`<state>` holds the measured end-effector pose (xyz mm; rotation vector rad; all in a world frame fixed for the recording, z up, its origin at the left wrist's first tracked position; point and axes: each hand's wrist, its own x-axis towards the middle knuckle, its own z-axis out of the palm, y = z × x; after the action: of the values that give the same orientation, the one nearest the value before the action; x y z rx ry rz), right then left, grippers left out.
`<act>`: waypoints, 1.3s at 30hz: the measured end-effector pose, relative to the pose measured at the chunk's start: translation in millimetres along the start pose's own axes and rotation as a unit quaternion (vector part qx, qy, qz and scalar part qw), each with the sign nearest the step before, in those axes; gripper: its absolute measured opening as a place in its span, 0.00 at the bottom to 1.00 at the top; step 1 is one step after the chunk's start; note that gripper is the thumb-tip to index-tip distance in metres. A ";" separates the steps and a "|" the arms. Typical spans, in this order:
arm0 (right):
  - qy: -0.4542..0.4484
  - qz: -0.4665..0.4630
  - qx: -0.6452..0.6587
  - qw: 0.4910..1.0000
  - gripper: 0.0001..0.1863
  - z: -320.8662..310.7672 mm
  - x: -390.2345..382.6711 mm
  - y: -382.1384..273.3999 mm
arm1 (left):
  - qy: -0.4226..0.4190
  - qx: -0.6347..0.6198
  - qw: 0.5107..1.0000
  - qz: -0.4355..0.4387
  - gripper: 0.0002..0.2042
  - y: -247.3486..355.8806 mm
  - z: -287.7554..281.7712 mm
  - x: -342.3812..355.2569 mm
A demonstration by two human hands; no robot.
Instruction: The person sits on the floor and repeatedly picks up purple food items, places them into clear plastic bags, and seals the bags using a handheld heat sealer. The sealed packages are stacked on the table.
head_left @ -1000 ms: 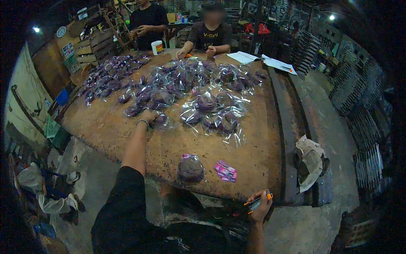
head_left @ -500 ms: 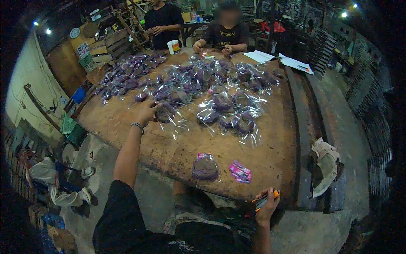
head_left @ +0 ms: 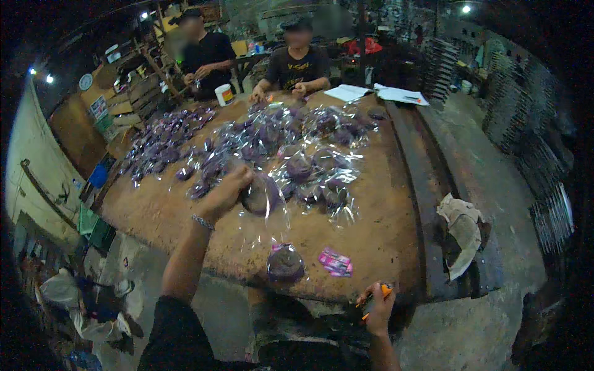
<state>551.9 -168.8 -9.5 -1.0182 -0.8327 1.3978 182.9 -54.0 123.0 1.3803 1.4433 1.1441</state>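
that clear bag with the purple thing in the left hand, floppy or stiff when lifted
Probably floppy: the clear bag hangs crinkled below the left hand, which grips it at one edge. The purple lump inside likely pulls it down, so it may swing. The glossy film looks thin and may be slippery, and a pinch at the edge seems to be enough to hold it.

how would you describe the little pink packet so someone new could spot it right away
Start at the big round brown worktable and go to its near edge, by the person's right hand with the orange tool. There, right of a lone clear bag of purple items, lies the small flat pink packet. It is the only bright pink, flat thing; everything around it is purple and bagged.
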 end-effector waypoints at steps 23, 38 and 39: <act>-0.050 -0.102 -0.139 0.984 0.06 38.6 -10.3 -33.3 | -0.274 -0.193 0.933 -0.128 0.19 -44.6 172.0 -130.9; -0.047 -0.258 -0.269 0.927 0.07 49.6 -17.6 -103.3 | -0.100 -0.351 0.927 -0.091 0.16 -56.1 159.0 -119.5; -0.008 -0.264 -0.240 0.934 0.07 47.5 -24.2 -113.5 | -0.069 -0.366 0.926 -0.065 0.16 -57.5 156.8 -116.9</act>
<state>549.7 -179.1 115.4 -1.0365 -1.3864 0.7549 327.3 -158.4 23.8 0.8013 0.8447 1.2857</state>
